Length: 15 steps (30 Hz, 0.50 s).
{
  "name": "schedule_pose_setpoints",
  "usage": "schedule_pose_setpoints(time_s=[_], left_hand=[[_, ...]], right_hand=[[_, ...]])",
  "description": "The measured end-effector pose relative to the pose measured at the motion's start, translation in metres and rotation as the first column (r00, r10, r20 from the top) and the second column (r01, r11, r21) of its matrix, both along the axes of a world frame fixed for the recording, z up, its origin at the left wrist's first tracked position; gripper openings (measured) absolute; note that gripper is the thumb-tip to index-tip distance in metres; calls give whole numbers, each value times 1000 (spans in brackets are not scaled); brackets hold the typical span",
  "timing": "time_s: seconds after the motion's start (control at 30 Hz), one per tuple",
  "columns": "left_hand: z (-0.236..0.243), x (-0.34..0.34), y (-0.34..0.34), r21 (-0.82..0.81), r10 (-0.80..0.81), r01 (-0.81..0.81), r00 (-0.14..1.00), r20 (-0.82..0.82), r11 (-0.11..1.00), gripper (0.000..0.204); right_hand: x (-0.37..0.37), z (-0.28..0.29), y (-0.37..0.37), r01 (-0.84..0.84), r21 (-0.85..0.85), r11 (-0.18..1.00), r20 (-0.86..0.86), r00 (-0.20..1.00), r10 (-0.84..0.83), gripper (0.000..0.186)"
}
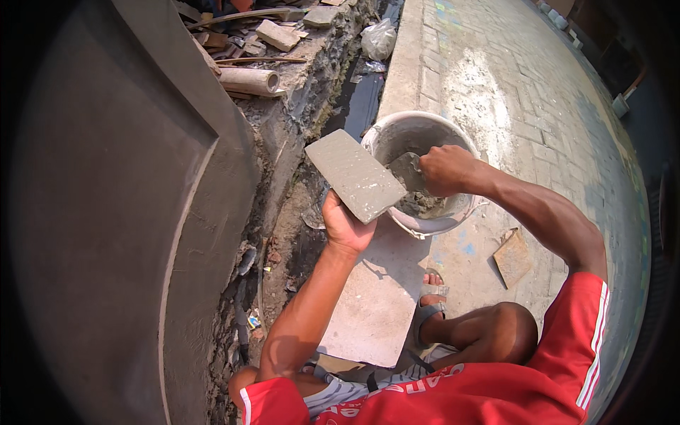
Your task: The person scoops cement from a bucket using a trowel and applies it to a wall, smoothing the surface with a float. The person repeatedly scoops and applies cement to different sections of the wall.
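My left hand (348, 223) holds up a flat rectangular grey tile (354, 173) by its near edge, fingers hidden underneath. Faint ridges and white specks mark the tile's upper face, and its right corner overlaps the rim of a white bucket (464, 212). Inside the bucket, my right hand (450, 170) is closed in a fist around a trowel, its handle hidden by my fingers. The trowel's grey blade (404, 168) rests among wet grey mortar (423, 204) at the bottom.
A smooth grey plastered wall (120, 212) rises at my left. Beside it runs a narrow drain with dark water (358, 103) and a plastic bag (379, 39). Rubble and a pipe (251, 80) lie beyond. A pale slab (372, 304) and brown tile piece (512, 258) lie near my foot.
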<state>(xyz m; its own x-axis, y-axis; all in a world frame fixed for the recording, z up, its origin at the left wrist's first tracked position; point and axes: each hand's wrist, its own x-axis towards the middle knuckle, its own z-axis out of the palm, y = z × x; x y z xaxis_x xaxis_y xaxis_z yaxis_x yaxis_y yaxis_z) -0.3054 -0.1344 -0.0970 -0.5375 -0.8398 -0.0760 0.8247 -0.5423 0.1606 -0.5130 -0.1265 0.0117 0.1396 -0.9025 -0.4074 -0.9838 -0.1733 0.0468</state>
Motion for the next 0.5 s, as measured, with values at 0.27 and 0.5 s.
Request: schedule_pose_setpoints(time_s=[0.27,0.5], left_hand=[[-3,0,1,-28,17,-17,1000,7,999,35],[7,18,-12,-28,-56,54,996,-63,998,38]], right_hand=[[-28,16,-2,113,214,970,203,966,-158,29],[-64,38,36,376,386,842,536,652,-537,30]])
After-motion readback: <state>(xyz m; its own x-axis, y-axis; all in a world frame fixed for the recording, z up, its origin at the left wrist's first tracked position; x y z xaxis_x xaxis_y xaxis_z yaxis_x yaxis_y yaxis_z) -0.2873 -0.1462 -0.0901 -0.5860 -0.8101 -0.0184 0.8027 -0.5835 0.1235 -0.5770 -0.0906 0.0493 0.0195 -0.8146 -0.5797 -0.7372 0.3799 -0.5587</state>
